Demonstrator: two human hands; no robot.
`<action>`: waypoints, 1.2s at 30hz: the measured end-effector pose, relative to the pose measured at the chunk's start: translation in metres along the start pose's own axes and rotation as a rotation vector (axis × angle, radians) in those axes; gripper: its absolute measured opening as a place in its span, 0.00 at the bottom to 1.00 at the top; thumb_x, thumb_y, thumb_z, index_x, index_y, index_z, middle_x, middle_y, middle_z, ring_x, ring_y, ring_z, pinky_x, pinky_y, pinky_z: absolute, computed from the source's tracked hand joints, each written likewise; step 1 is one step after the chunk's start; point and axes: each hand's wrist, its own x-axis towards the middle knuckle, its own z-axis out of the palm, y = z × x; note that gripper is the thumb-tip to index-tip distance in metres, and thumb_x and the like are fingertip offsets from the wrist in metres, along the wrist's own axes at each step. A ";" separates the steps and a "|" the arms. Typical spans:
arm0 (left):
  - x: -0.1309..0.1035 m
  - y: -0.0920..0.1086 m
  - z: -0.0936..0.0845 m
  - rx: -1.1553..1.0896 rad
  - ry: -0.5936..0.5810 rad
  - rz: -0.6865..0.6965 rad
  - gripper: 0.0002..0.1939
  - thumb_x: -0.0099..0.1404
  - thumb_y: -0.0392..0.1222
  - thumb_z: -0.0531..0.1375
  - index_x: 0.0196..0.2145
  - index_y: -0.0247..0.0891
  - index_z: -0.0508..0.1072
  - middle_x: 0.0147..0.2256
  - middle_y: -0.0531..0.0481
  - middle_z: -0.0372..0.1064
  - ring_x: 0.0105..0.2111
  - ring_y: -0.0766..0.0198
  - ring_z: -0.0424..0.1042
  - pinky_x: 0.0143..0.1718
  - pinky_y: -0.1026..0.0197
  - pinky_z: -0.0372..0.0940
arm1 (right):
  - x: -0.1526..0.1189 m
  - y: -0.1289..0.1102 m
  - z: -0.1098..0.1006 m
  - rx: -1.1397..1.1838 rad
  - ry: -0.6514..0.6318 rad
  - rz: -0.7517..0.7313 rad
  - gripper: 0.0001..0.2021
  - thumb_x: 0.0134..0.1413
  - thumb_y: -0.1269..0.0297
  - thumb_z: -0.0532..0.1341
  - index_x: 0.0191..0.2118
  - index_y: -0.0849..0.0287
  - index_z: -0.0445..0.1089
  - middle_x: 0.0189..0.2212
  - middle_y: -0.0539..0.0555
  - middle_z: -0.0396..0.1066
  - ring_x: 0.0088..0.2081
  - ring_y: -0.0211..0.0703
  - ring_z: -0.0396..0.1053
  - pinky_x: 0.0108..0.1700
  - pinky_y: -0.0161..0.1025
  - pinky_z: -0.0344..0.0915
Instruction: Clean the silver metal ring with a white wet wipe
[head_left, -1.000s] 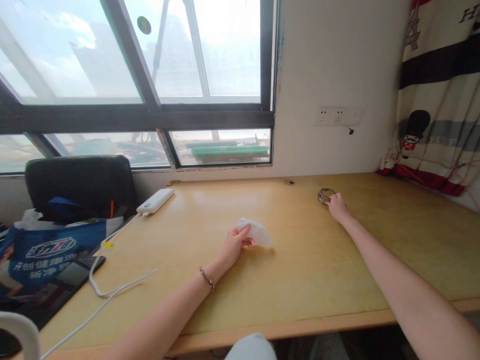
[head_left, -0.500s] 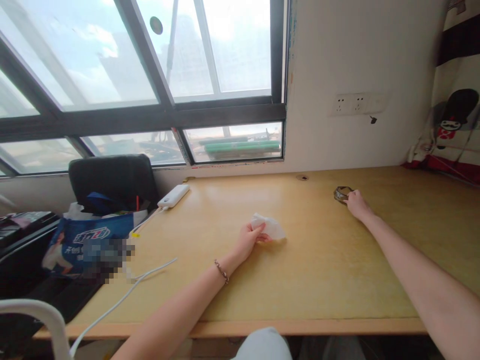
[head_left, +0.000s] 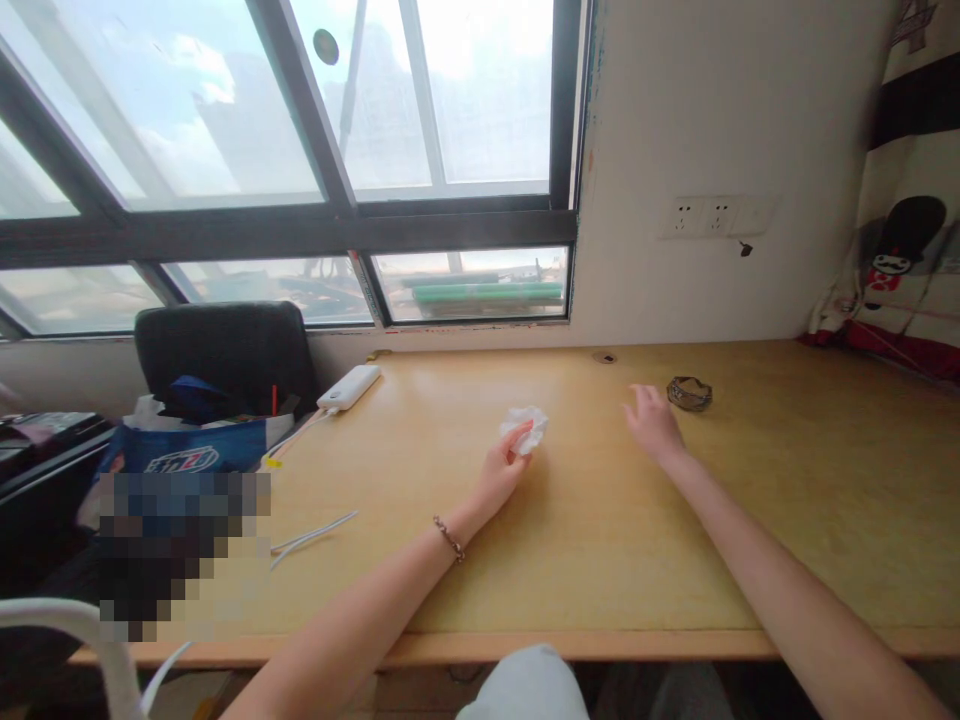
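My left hand (head_left: pixel 506 468) is closed on a crumpled white tissue (head_left: pixel 525 430), low over the middle of the desk. A bracelet circles that wrist. To its right, my right hand (head_left: pixel 654 422) hovers with its fingers apart and nothing in them. Just beyond it, to the right, a small dark see-through ring-shaped object (head_left: pixel 689 394), like a glass ashtray, rests on the desk. A narrow gap separates that object from my fingers.
The wooden desk (head_left: pixel 600 570) runs up to the window wall. At its left lie a white power bank (head_left: pixel 349 387) and a white cable (head_left: pixel 315 530). A black chair (head_left: pixel 221 345) and a blue bag (head_left: pixel 187 455) stand beyond the left edge. A curtain (head_left: pixel 907 270) hangs at right.
My right hand has let go of the dark ring-shaped object and moved left, its fingers now apart. The tissue in my left hand is more bunched up.
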 end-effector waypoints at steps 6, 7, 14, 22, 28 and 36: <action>-0.009 0.004 0.007 0.190 -0.126 0.255 0.31 0.56 0.30 0.53 0.57 0.41 0.51 0.58 0.46 0.44 0.58 0.57 0.44 0.58 0.50 0.41 | -0.066 -0.102 0.057 0.781 -0.279 0.267 0.24 0.41 0.52 0.60 0.44 0.59 0.60 0.35 0.56 0.69 0.27 0.43 0.70 0.25 0.37 0.66; -0.011 0.005 0.008 0.197 -0.159 0.267 0.31 0.56 0.30 0.52 0.57 0.41 0.50 0.59 0.46 0.43 0.58 0.57 0.43 0.58 0.50 0.40 | -0.070 -0.104 0.060 0.800 -0.232 0.276 0.24 0.39 0.53 0.61 0.43 0.59 0.61 0.34 0.56 0.70 0.28 0.43 0.70 0.27 0.37 0.66; -0.011 0.010 0.009 0.193 -0.179 0.251 0.30 0.57 0.32 0.52 0.57 0.41 0.49 0.58 0.45 0.44 0.58 0.56 0.44 0.58 0.49 0.40 | -0.058 -0.070 0.048 1.086 -0.109 0.430 0.14 0.43 0.55 0.58 0.30 0.62 0.66 0.23 0.52 0.69 0.23 0.40 0.68 0.26 0.37 0.67; -0.013 0.026 0.009 0.041 -0.231 0.175 0.27 0.57 0.36 0.55 0.55 0.40 0.55 0.57 0.44 0.47 0.57 0.55 0.46 0.57 0.51 0.41 | -0.065 -0.078 0.050 0.985 -0.148 0.310 0.15 0.39 0.53 0.62 0.31 0.60 0.68 0.28 0.54 0.71 0.29 0.43 0.68 0.27 0.36 0.66; -0.012 0.022 0.011 -0.072 -0.098 0.050 0.25 0.57 0.39 0.55 0.53 0.39 0.59 0.56 0.45 0.50 0.57 0.57 0.47 0.58 0.53 0.41 | -0.060 -0.068 0.048 1.101 0.014 0.439 0.16 0.41 0.51 0.59 0.30 0.61 0.69 0.25 0.52 0.71 0.26 0.41 0.67 0.26 0.36 0.64; -0.009 0.011 0.009 -0.115 0.083 -0.024 0.24 0.58 0.40 0.56 0.52 0.39 0.58 0.55 0.44 0.51 0.55 0.60 0.51 0.57 0.55 0.45 | -0.054 -0.065 0.042 1.045 0.207 0.406 0.12 0.45 0.56 0.57 0.31 0.61 0.68 0.28 0.53 0.70 0.30 0.42 0.67 0.34 0.38 0.63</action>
